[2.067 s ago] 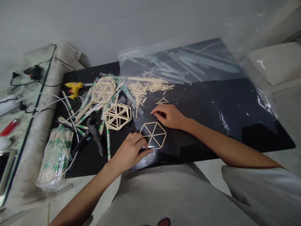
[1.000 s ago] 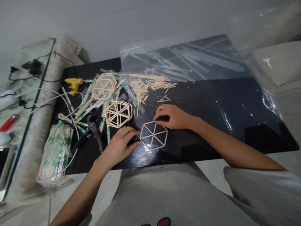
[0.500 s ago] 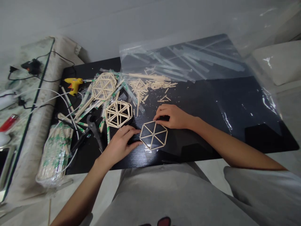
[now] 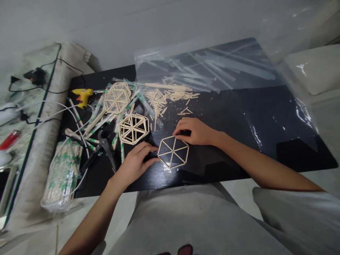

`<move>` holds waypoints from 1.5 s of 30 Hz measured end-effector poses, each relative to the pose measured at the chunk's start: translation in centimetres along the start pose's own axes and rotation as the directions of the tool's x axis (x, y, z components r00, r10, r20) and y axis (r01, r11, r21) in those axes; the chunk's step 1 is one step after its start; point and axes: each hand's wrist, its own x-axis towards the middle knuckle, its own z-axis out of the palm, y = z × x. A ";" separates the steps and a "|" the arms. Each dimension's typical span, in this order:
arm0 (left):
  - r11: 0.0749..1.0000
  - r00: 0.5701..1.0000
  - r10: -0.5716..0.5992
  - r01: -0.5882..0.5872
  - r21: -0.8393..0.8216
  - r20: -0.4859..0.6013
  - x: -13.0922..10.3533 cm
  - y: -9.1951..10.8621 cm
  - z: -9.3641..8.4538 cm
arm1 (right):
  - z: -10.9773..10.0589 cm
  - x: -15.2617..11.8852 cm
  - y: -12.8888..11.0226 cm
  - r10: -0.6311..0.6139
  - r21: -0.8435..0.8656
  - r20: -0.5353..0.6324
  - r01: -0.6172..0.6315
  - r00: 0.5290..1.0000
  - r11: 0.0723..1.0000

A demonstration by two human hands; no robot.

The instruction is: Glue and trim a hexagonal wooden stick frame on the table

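Observation:
A flat hexagonal frame of wooden sticks (image 4: 173,151), with spokes meeting at its centre, lies on the black table in front of me. At its left corner, the thumb and fingertips of my left hand (image 4: 137,161) grip the edge, a small gap between them. My right hand (image 4: 193,131) is closed in a pinch at the upper corner, its fingertips on the frame. Just beyond my left hand sits a thicker hexagonal stick structure (image 4: 134,128). Another hexagonal stick piece (image 4: 117,99) rests farther back on plastic wrappers.
Short cut sticks (image 4: 156,99) are heaped toward the back. A yellow glue gun (image 4: 83,97), pliers (image 4: 106,147) and a bag of wrapped sticks (image 4: 63,173) stand at left, with white cables across them. Clear plastic sheeting (image 4: 225,88) covers the right side of the black table (image 4: 156,179).
Both hands stay at the same corners of the hexagonal frame. No clear movement shows beyond a very slight shift of the view.

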 end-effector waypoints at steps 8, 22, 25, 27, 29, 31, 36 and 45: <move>1.000 1.000 0.020 -0.020 -0.021 0.003 0.2 -0.2 0.1 | 0.0 0.0 0.0 0.008 0.003 0.000 -0.008 1.000 1.000; 0.997 0.997 0.075 -0.075 0.001 -0.029 0.2 0.1 0.5 | 0.0 0.0 0.0 0.003 -0.005 0.002 -0.003 1.000 1.000; 0.996 0.996 0.084 -0.084 0.003 -0.037 0.2 0.0 0.5 | 0.1 0.0 0.0 0.001 -0.005 0.005 -0.001 1.000 1.000; 0.996 0.995 0.088 -0.088 0.007 -0.044 0.2 -0.1 0.6 | 0.1 0.1 0.1 -0.004 -0.002 0.002 0.004 1.000 1.000; 0.996 0.995 0.092 -0.091 0.011 -0.049 0.1 -0.1 0.6 | 0.1 0.0 0.1 -0.007 0.002 -0.001 0.007 1.000 1.000; 0.996 0.995 0.092 -0.091 0.015 -0.046 0.2 -0.1 0.6 | 0.1 0.0 0.2 -0.008 0.001 -0.004 0.008 1.000 1.000; 0.995 0.995 0.099 -0.099 0.019 -0.029 0.2 -0.1 0.6 | 0.1 0.0 0.2 -0.012 0.001 -0.003 0.012 1.000 1.000; 0.994 0.994 0.111 -0.111 -0.003 -0.022 0.3 -0.1 0.6 | 0.1 -0.1 0.1 -0.017 0.012 -0.010 0.017 1.000 1.000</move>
